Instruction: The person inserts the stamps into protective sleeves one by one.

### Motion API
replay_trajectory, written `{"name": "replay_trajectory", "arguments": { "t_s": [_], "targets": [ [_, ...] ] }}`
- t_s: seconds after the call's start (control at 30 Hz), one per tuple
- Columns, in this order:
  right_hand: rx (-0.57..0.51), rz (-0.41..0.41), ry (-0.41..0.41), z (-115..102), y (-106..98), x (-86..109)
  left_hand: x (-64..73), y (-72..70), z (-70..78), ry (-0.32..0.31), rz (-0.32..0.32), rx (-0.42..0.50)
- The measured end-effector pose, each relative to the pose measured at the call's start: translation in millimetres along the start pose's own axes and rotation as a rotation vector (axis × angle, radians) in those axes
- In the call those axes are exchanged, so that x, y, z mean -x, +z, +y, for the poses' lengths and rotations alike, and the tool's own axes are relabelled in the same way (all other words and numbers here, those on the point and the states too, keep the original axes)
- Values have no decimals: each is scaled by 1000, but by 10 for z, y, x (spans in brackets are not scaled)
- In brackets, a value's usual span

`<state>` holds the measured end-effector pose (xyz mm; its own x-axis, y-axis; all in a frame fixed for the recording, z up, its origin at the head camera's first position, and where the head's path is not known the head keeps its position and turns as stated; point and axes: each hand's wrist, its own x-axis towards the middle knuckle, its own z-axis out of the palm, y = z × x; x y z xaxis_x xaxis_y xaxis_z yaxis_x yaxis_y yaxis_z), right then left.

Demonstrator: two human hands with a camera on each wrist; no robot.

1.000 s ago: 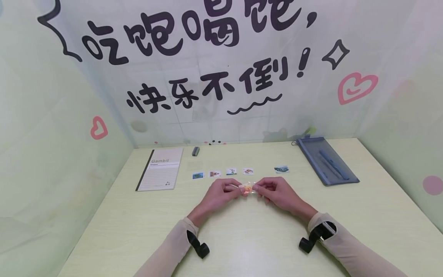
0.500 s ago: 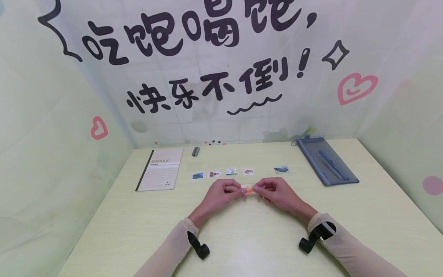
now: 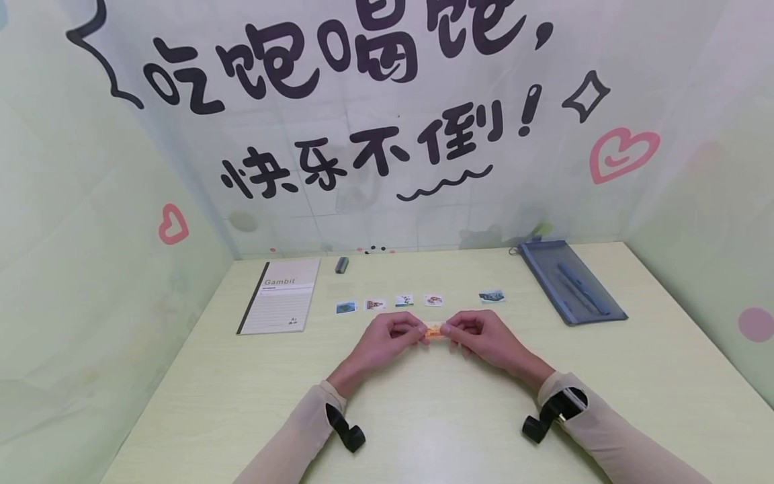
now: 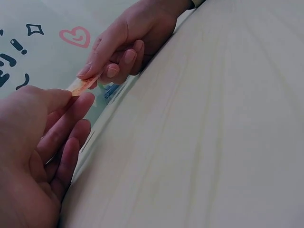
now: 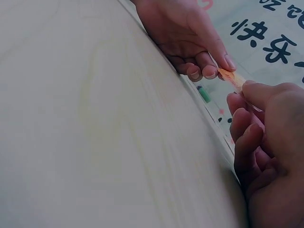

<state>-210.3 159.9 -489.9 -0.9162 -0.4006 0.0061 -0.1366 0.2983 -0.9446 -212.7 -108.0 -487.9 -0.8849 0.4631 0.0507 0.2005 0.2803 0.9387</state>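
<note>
A small orange-and-white picture card (image 3: 435,330), much like a stamp, is stretched between both hands over the middle of the table. My left hand (image 3: 393,334) pinches its left end between thumb and forefinger. At the other end, the thumb and fingertips of my right hand (image 3: 484,336) grip it the same way. In the left wrist view the card (image 4: 81,86) looks thin and tilted; in the right wrist view its orange part (image 5: 228,74) lies by the left thumb. Fingertips cover both ends. Beyond the hands lie several small picture cards (image 3: 404,300) in a row.
Another picture card (image 3: 492,296) lies apart on the right. A notebook (image 3: 281,296) is at the back left, beside a small dark green-grey block (image 3: 342,264). At the back right rests a blue mesh zip pouch (image 3: 544,269) with a blue pen (image 3: 577,282).
The held card has tilted slightly; its shiny, clear-looking edges showed at first and now more of its orange face shows. Both hands stay nearly in place, still pinching it.
</note>
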Motion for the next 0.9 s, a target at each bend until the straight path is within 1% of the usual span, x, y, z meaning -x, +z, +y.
{"name": "replay_trajectory", "arguments": {
  "t_s": [0.2, 0.33, 0.47, 0.6, 0.7, 0.9],
  "targets": [
    [-4, -13, 5, -4, 2, -1, 4, 2, 13, -2, -6, -22],
    [0, -31, -11, -13, 0, 4, 8, 20, 8, 1, 1, -48],
    [-5, -44, -25, -23, 1, 9, 16, 42, 7, -13, 13, -69],
    [-12, -49, -31, -28, 1, 17, 22, 50, 14, -29, 8, -85],
    [-18, -52, -30, -28, 0, 20, 20, 44, 12, -24, 6, -87],
    [-42, -49, -47, -33, -4, 24, 15, 13, 13, -13, 23, -64]
  ]
}}
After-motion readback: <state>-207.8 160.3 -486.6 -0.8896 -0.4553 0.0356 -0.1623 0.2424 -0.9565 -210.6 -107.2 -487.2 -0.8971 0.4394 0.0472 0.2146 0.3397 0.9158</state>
